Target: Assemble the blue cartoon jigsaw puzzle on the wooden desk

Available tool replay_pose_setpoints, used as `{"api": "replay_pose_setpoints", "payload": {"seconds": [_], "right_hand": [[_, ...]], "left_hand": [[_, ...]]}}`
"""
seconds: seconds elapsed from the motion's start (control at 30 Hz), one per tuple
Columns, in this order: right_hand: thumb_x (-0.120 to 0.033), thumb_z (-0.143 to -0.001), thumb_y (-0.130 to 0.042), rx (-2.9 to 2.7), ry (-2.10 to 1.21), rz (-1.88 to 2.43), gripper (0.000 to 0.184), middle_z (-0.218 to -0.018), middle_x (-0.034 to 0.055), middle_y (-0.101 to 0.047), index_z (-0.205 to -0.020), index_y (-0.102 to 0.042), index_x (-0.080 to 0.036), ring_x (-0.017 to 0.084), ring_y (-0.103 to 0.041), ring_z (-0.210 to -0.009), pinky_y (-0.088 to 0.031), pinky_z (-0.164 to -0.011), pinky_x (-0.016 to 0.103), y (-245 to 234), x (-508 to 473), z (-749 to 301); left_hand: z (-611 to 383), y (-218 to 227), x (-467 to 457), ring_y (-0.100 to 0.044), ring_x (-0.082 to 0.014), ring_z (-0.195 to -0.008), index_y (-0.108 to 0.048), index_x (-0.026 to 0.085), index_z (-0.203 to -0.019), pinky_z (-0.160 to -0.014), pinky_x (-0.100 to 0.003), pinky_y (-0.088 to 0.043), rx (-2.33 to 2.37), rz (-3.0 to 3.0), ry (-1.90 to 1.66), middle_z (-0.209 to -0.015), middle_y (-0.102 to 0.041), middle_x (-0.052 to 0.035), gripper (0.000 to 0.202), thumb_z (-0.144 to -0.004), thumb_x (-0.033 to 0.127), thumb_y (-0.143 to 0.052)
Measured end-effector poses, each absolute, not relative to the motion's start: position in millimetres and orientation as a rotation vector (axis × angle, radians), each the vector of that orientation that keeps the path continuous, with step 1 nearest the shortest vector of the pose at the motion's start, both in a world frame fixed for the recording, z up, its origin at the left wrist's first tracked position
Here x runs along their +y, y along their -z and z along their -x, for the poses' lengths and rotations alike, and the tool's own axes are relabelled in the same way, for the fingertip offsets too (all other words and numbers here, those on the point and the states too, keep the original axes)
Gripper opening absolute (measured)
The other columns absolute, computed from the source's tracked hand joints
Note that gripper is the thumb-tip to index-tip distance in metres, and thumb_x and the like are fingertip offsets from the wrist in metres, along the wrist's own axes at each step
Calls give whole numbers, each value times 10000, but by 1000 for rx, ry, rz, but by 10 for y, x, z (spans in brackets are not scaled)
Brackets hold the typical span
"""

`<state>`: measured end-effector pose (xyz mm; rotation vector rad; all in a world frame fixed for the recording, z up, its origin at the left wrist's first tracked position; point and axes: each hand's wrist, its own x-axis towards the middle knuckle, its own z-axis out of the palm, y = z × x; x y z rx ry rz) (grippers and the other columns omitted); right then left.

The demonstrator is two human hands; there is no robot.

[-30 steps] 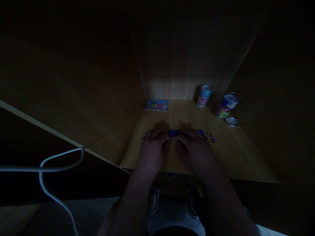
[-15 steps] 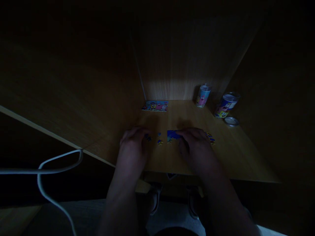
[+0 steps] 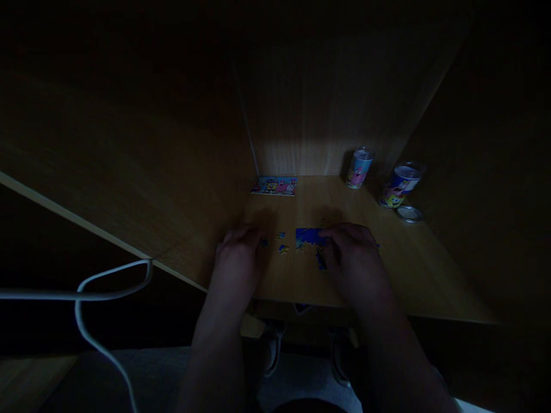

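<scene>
piece-picking seems in hand, next needing a fine pinch: left hand [image 3: 238,248] by small blue-yellow jigsaw pieces [image 3: 283,249], right hand [image 3: 349,246] over flat blue section [image 3: 307,235], grips unclear.

Indoor desk setting, dimly lit; home, office or study room cannot be determined.
Wood-grain desktop [image 3: 293,284] lies beneath the left hand [image 3: 239,248] and right hand [image 3: 350,248]; a wooden back panel [image 3: 318,115] rises beyond both, and side panels [image 3: 150,160] flank them, enclosing three sides. A white cable [image 3: 103,296] loops left of the left hand. Cartoon-printed cans [image 3: 359,170] beyond the right hand and jigsaw pieces [image 3: 283,249] between the hands are leisure rather than workshop articles.
</scene>
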<state>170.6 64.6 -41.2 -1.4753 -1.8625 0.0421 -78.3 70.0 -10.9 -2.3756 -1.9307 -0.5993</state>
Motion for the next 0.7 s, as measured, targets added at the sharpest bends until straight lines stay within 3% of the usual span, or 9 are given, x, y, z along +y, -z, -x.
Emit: {"api": "replay_pose_setpoints", "payload": {"seconds": [0.23,0.47,0.7], "right_hand": [[-180,-956,-574,-1833,-63,1504,225,-1084,123,-767,-1056,-776,-195,315,-632,-1101,-509,-1006,496,385,628,-1718],[-168,-959,-553,-1802,-89,1481,246,-1083,119,-771,-1060,-774,-201,315,-645,-1084,-512,-1019,507,382,625,-1693],[-265,-969,-549,-1573,30,1646,281,-1175,109,-778,-1136,-772,-231,315,-696,-1086,-534,-945,459,159,439,-2182]], "left_hand": [[809,129,704,-641,-312,-1118,-710,119,-1302,-984,-438,-583,-1946,2309,491,-1246,-733,-137,637,-778,-132,-447],[851,173,722,-669,-311,-1126,-735,162,-1294,-997,-451,-588,-1919,2361,512,-1221,-759,-120,627,-797,-109,-466],[861,190,750,-697,-299,-1046,-801,221,-1128,-959,-455,-585,-1917,2435,596,-1143,-778,-93,364,-927,28,-567]]}}
